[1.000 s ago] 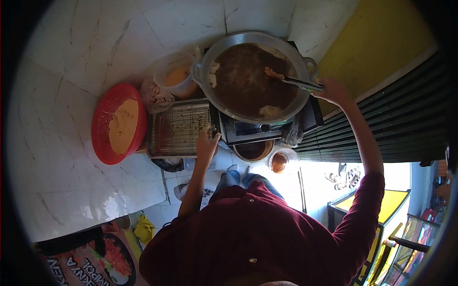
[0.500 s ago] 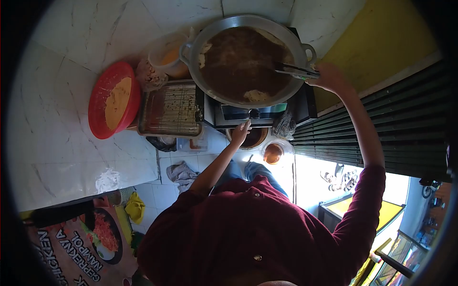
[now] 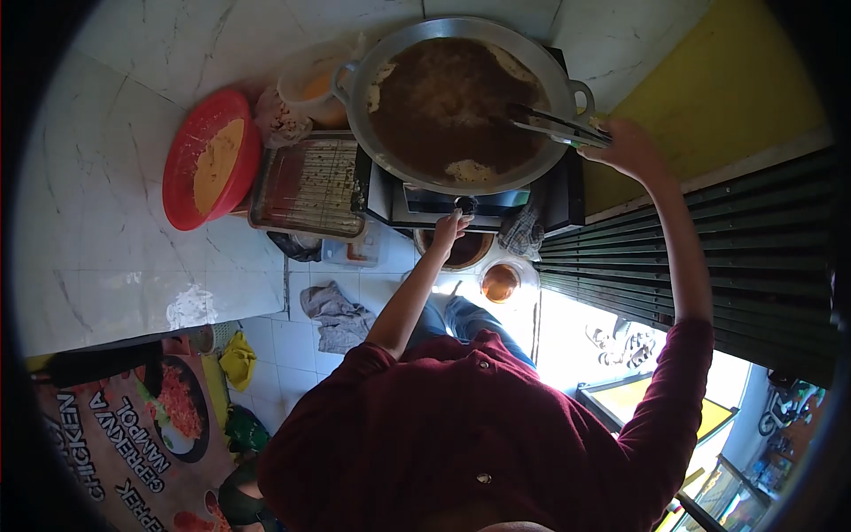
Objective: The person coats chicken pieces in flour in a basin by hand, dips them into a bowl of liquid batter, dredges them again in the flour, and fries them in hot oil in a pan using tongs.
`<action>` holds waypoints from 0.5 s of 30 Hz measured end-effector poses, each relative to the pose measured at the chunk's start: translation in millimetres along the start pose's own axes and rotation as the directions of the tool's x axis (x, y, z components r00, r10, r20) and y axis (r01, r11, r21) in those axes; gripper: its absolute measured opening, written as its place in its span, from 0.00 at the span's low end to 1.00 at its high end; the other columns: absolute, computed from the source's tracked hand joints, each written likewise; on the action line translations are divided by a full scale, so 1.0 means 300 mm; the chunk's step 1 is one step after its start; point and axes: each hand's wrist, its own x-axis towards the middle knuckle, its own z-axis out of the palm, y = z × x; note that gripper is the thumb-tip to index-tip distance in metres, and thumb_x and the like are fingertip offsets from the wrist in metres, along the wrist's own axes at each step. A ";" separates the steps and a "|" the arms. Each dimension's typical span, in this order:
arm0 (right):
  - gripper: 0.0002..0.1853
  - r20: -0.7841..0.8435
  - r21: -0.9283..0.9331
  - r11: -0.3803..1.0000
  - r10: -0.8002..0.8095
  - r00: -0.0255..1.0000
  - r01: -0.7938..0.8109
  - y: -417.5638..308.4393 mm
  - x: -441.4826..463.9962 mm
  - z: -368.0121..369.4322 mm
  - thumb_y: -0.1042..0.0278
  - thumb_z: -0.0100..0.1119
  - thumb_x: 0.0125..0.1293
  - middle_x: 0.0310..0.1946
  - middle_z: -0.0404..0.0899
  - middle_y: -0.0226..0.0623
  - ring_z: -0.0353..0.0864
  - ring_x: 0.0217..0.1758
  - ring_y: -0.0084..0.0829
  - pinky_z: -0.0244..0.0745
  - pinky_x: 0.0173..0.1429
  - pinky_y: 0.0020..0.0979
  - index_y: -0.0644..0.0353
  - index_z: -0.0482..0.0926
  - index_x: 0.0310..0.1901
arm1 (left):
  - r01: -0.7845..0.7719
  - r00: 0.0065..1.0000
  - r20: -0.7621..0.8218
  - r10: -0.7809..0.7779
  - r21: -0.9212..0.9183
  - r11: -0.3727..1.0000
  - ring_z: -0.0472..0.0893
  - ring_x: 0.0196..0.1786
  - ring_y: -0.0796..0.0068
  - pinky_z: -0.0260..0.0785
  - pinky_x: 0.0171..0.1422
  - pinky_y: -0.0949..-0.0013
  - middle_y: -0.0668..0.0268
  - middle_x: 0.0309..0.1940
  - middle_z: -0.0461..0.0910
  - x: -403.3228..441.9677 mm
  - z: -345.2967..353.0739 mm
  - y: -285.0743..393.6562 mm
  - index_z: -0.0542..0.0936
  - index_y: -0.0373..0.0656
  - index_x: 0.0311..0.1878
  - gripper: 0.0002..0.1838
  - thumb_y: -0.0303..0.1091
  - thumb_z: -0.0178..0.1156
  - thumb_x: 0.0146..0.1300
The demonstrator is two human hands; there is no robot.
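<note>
A large metal wok [image 3: 554,164] of dark brown, bubbling oil [image 3: 443,106] sits on the stove [image 3: 567,199]. Pale crumbs float along the oil's edge. My right hand [image 3: 631,151], at the wok's right handle side, is closed around metal tongs [image 3: 567,130]; their tips dip into the oil. Below the wok, my left hand [image 3: 450,232] has its fingertips on the black stove knob [image 3: 465,205].
Left of the stove lie a wire-rack tray [image 3: 306,186], a red basin [image 3: 182,191] of batter, a bag of pale pieces [image 3: 284,124] and a plastic tub [image 3: 297,86]. Cloths [image 3: 337,319] and an orange-brown container [image 3: 501,282] are below. A green shutter [image 3: 683,248] stands right.
My left hand has moved up from just below the knob onto it. The oil bubbles more at its middle. My right hand still holds the tongs in the oil, and the view has shifted slightly.
</note>
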 end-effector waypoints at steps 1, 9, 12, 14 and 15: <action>0.25 -0.011 0.027 1.000 -0.003 1.000 0.003 0.004 -0.001 -0.001 0.48 0.64 0.44 0.30 0.76 0.48 0.76 0.37 0.46 0.69 0.43 0.40 0.66 0.76 0.33 | 0.027 0.999 0.022 -0.026 -0.061 0.998 0.76 0.35 0.83 0.65 0.38 0.75 0.70 0.34 0.80 0.004 -0.003 -0.006 0.77 0.44 0.39 0.19 0.50 0.49 0.63; 0.28 0.028 0.013 1.000 0.024 0.999 -0.025 0.008 -0.009 -0.023 0.48 0.64 0.45 0.34 0.77 0.49 0.76 0.41 0.44 0.69 0.47 0.38 0.66 0.77 0.39 | 0.109 0.982 0.179 -0.054 -0.312 0.944 0.72 0.29 0.87 0.61 0.36 0.78 0.75 0.24 0.75 0.051 -0.025 -0.049 0.78 0.42 0.39 0.17 0.46 0.48 0.65; 0.29 0.047 0.021 1.000 0.013 0.999 -0.014 0.017 -0.006 -0.015 0.48 0.64 0.45 0.36 0.77 0.48 0.75 0.43 0.44 0.69 0.49 0.38 0.65 0.76 0.42 | 0.132 0.968 0.246 -0.039 -0.375 0.918 0.71 0.28 0.87 0.61 0.35 0.78 0.75 0.25 0.76 0.064 -0.032 -0.064 0.77 0.38 0.42 0.18 0.44 0.47 0.66; 0.30 0.046 0.017 1.000 0.001 0.999 -0.001 0.018 -0.005 -0.016 0.47 0.64 0.45 0.37 0.77 0.48 0.75 0.44 0.44 0.69 0.50 0.37 0.65 0.76 0.43 | 0.157 0.963 0.264 -0.049 -0.404 0.901 0.72 0.28 0.87 0.62 0.35 0.78 0.73 0.25 0.76 0.067 -0.034 -0.065 0.77 0.37 0.43 0.18 0.43 0.46 0.66; 0.30 0.065 0.006 1.000 0.018 0.998 -0.019 0.007 -0.008 -0.025 0.47 0.64 0.45 0.38 0.76 0.48 0.75 0.44 0.43 0.69 0.50 0.37 0.65 0.76 0.44 | 0.156 0.963 0.264 -0.048 -0.405 0.901 0.72 0.28 0.87 0.62 0.35 0.78 0.73 0.25 0.76 0.065 -0.033 -0.063 0.77 0.37 0.43 0.18 0.43 0.46 0.66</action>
